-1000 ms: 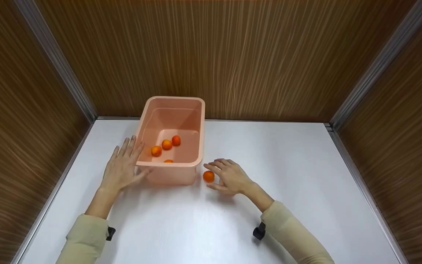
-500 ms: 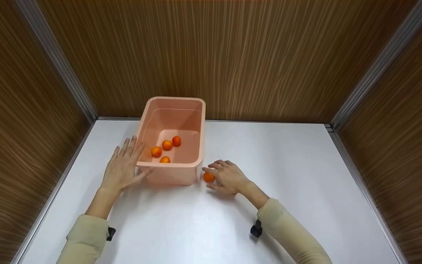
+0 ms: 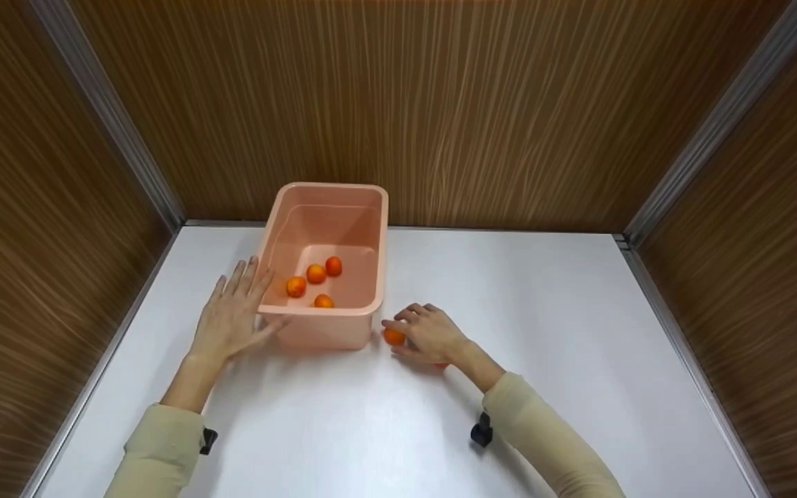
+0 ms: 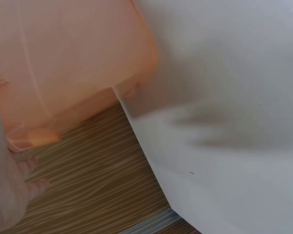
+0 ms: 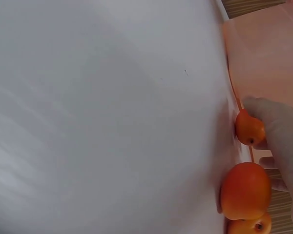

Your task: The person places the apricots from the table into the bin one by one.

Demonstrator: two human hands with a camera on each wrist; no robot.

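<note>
Wood-grain walls [image 3: 440,104] close in a white table [image 3: 544,332] on three sides. At the left, the left hand [image 3: 229,318] lies flat with fingers straight, pressed against the left wall of a pink bin [image 3: 364,200]; the thumb touches the bin's near corner. Four small orange fruits [image 3: 315,273] sit on the bin's floor, three in a loose row and one nearer the front wall. Just right of the bin's near right corner, the right hand [image 3: 429,335] rests on the table, fingers curled over an orange fruit [image 3: 393,337], which lies on the table close to the bin. The right wrist view shows three such fruits [image 5: 245,191] under that hand, fingertips [image 5: 268,114] touching the farthest one.
</note>
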